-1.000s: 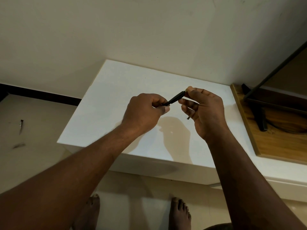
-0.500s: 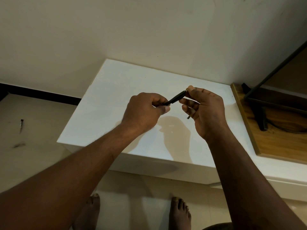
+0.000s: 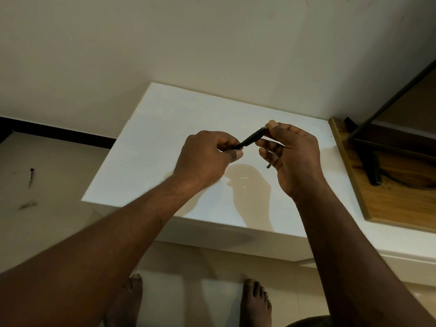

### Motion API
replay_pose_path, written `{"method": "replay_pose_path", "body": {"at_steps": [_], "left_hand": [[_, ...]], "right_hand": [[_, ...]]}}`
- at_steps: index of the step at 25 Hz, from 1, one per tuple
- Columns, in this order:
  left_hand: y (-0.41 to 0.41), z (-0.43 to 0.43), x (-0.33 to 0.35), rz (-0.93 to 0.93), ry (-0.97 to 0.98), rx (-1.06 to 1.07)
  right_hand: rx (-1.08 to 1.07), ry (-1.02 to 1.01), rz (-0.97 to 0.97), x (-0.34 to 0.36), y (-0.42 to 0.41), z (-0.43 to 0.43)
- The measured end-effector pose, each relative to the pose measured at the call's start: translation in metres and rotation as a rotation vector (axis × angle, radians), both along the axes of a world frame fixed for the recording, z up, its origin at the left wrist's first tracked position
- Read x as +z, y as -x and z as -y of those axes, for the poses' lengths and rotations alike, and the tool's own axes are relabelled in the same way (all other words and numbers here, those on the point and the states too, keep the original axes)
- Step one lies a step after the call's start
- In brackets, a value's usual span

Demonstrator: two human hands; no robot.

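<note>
White countertop (image 3: 146, 161) is lying under the work, with a pale wall (image 3: 165, 43) rising behind it. Above its middle, the left hand (image 3: 205, 159) is gripping the lower end of the black pen (image 3: 251, 139), its fingers curling round the barrel and the thumb pressing in from the side. The right hand (image 3: 295, 156) is pinching the upper end between thumb and forefinger. The pen is hanging in the air between the two hands, slanting up towards the right and touching nothing else. A small dark tip (image 3: 269, 165) is poking out below the right palm; what it belongs to cannot be told.

The person is probably twisting or pulling the pen apart at its upper end. To do that well, the left hand should be acting as the steady anchor while the right fingertips are turning or drawing straight along the barrel's own line, not bending it sideways, and both should be staying over the countertop so any loose part is dropping there.

Both forearms are reaching forward and converging, backs of the hands facing up; the right hand's lower fingers are curling loosely inward. Further right, a wooden board (image 3: 401, 204) is carrying a black stand (image 3: 372, 166), and bare feet (image 3: 256, 300) are showing on the floor below
</note>
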State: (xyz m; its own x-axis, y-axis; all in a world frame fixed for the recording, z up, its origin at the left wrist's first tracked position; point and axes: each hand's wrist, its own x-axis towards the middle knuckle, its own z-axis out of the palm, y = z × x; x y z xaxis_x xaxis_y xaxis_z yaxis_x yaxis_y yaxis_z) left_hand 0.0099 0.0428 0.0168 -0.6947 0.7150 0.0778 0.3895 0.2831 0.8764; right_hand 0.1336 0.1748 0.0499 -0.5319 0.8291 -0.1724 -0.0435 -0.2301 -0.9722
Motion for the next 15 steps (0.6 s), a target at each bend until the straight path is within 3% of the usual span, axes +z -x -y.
{"method": "replay_pose_path", "body": {"at_steps": [15], "left_hand": [[-0.0009, 0.0004, 0.0012, 0.002, -0.017, 0.001]], "right_hand": [[0.011, -0.102, 0.052, 0.0075, -0.001, 0.0058]]}}
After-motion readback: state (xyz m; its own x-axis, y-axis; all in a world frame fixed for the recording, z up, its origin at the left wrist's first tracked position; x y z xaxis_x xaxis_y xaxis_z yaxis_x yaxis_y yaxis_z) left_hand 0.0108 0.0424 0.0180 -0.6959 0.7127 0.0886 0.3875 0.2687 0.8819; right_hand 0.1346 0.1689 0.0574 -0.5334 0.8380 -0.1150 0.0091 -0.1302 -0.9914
